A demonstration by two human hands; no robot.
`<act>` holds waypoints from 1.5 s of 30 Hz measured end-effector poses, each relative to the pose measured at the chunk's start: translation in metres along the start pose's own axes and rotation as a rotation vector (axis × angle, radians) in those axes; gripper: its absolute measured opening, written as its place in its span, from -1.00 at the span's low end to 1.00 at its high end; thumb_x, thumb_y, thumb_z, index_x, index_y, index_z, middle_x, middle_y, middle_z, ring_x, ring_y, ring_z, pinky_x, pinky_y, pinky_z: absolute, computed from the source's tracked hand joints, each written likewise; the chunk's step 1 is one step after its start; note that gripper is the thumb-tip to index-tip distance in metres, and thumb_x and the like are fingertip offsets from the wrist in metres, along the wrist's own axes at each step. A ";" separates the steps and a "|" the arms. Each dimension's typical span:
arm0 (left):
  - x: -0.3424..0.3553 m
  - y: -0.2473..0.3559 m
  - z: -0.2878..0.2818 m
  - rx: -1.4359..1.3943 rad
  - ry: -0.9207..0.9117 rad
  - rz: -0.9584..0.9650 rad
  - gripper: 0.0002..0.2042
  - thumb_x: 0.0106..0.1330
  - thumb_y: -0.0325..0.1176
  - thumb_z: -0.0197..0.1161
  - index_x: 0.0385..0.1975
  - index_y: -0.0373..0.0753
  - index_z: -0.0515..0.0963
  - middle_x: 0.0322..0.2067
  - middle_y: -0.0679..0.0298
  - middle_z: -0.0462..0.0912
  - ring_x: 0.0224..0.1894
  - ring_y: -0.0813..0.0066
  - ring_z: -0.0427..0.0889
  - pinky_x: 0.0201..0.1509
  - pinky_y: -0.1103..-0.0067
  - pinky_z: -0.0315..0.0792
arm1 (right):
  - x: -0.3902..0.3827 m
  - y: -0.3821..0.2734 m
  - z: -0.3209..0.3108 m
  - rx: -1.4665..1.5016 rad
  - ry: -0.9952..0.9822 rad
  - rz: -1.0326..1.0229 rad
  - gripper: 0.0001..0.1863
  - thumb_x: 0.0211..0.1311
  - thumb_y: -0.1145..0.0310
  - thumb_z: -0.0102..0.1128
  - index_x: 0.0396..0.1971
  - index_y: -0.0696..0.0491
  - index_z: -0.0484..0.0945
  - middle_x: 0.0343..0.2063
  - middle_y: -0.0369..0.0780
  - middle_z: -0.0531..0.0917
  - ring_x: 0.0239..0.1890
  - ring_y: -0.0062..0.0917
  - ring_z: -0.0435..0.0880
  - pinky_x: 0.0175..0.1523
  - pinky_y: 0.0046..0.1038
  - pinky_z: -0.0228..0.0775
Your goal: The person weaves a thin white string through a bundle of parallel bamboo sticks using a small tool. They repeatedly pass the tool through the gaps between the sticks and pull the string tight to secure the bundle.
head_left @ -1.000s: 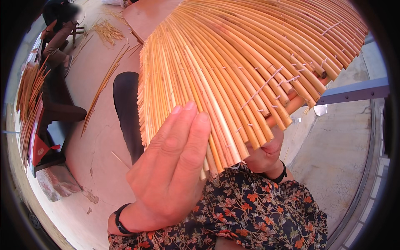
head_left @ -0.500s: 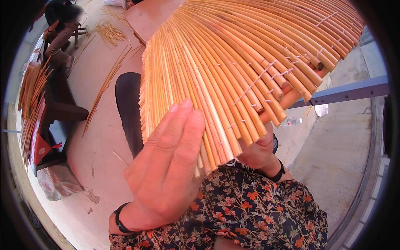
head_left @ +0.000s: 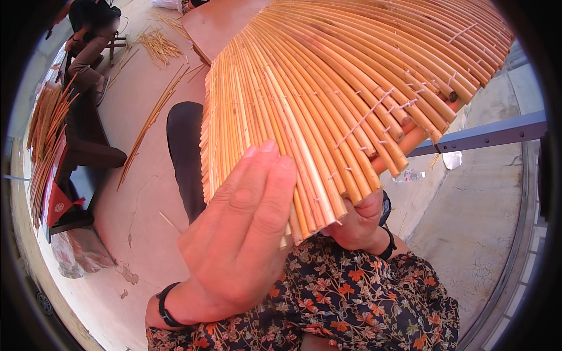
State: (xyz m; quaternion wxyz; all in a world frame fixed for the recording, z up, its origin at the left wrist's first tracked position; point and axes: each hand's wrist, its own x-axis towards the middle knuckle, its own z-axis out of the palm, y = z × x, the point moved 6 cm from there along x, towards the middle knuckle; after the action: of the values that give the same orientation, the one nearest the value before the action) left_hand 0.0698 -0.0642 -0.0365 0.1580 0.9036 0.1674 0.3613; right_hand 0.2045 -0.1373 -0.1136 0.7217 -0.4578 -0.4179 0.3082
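A mat of golden reed stalks (head_left: 328,76), tied side by side with pale thread, fans out across the upper middle. My left hand (head_left: 237,234) lies over its near left edge, fingers long and close together on top; the thumb is hidden, and the mat's edge is gripped there. Under the near ends of the stalks is my right hand (head_left: 360,225), its fingers curled closed. What it holds, if anything, is hidden by the stalks. Small thread stitches run across the stalks, and a short pale tip sticks out close to the right hand.
A dark wooden bench (head_left: 88,146) at the left carries a bundle of reeds (head_left: 47,123) and a red pennant-shaped piece (head_left: 61,206). Loose reeds (head_left: 153,120) lie on the floor. A person (head_left: 91,44) sits far left. At right are a metal bar (head_left: 492,134) and a plastic bottle (head_left: 410,175).
The mat has shifted slightly right in view, with my left hand still on its edge. The white thread loop near my right hand no longer shows; the right hand is slightly lower.
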 end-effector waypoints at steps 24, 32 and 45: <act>0.000 -0.002 0.005 0.042 0.013 0.018 -0.48 -0.01 -0.70 0.40 0.07 -0.54 0.56 -0.02 -0.19 0.67 0.02 -0.03 0.72 0.10 0.40 0.60 | 0.007 -0.011 -0.003 -0.004 -0.052 0.276 -0.83 0.33 0.52 0.27 -0.49 0.19 0.58 -0.73 -0.34 0.51 -0.69 -0.72 0.47 -0.58 -0.58 0.23; 0.001 -0.001 0.005 0.073 -0.005 0.055 -0.50 -0.02 -0.69 0.41 0.04 -0.53 0.58 -0.04 -0.17 0.68 0.00 -0.03 0.74 0.08 0.39 0.62 | 0.009 -0.011 -0.009 -0.062 -0.080 0.217 -0.81 0.27 0.56 0.28 -0.57 0.18 0.60 -0.79 -0.32 0.52 -0.73 -0.66 0.51 -0.61 -0.56 0.25; -0.001 -0.002 0.007 0.079 -0.013 0.045 -0.48 -0.01 -0.70 0.36 0.07 -0.54 0.55 -0.03 -0.18 0.67 -0.01 -0.03 0.73 0.07 0.40 0.62 | 0.006 -0.003 -0.011 -0.028 -0.071 0.269 -0.86 0.30 0.55 0.25 -0.49 0.19 0.65 -0.74 -0.32 0.56 -0.70 -0.71 0.52 -0.59 -0.59 0.27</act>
State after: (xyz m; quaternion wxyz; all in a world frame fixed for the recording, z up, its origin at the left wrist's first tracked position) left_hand 0.0734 -0.0636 -0.0429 0.1152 0.9150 0.1600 0.3520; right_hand 0.2171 -0.1380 -0.1114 0.6521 -0.5084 -0.3825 0.4123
